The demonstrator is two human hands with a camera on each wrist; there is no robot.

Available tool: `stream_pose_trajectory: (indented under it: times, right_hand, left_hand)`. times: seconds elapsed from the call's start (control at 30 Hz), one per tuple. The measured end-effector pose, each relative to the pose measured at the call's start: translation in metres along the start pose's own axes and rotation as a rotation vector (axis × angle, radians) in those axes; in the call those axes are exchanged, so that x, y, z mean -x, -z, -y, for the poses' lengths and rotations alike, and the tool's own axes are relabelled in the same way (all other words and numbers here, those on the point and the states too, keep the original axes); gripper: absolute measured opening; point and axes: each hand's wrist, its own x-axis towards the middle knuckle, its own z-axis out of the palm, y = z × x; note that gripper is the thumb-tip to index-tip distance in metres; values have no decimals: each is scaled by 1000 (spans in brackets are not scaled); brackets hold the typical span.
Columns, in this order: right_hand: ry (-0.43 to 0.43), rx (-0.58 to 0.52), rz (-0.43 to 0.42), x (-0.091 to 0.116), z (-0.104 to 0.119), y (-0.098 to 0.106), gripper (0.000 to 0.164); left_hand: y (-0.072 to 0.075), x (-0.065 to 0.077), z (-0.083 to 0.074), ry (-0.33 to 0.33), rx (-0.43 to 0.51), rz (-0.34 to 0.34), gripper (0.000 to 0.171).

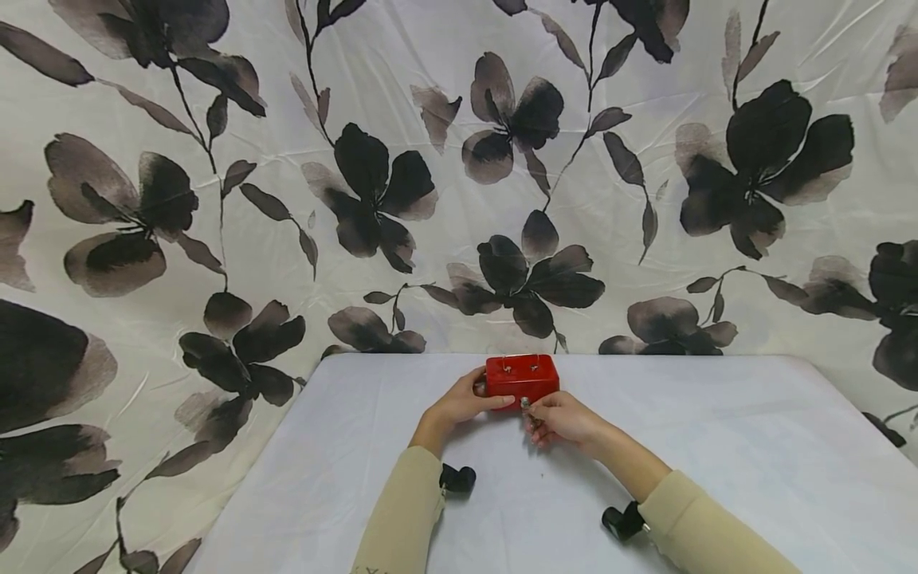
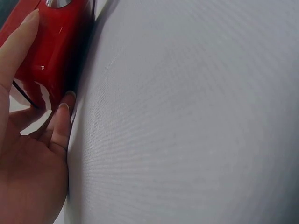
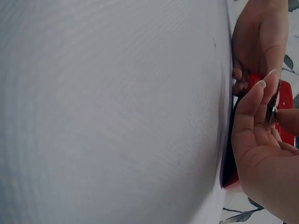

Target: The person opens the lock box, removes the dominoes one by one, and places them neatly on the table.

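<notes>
A small red metal cash box [image 1: 522, 376] with a thin wire handle on its lid stands near the table's far edge. My left hand [image 1: 464, 399] grips its left end, with the thumb along the front and the other fingers at the side and lower edge. In the left wrist view, part of a round silver lock [image 2: 58, 3] shows on the front, just beyond the thumb tip. My right hand [image 1: 565, 418] is at that lock, pinching a small metal key [image 3: 276, 100] between thumb and forefinger. Its other fingers curl loosely below; they partly cover the key.
A white cloth [image 1: 545, 510] covers the table. Behind it hangs a white curtain [image 1: 445, 199] with dark flowers. Black wrist cameras [image 1: 457, 480] are strapped near both sleeve cuffs.
</notes>
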Motion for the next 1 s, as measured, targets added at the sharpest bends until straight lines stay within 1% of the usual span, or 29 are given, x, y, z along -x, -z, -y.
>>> stream_pose_trajectory:
  times: [0.2, 0.33, 0.47, 0.7, 0.83, 1.0]
  right_hand:
    - [-9, -58, 17, -1, -4, -1, 29]
    - [-12, -75, 11, -1, -5, -2, 29]
    - [-20, -94, 26, 0, -4, -4, 28]
    - [-72, -156, 41, -2, -4, -6, 28]
    - [-81, -163, 44, -2, -4, -5, 28]
    - [-64, -155, 56, -3, -6, -5, 28]
  left_hand:
    - [0, 1, 0, -2, 28, 8, 93]
    - [0, 1, 1, -4, 20, 4, 92]
    - [0, 1, 1, -7, 20, 3, 92]
    - [0, 1, 0, -2, 17, 3, 92]
    - [0, 1, 0, -2, 20, 5, 93]
    - [0, 0, 1, 2, 13, 4, 95]
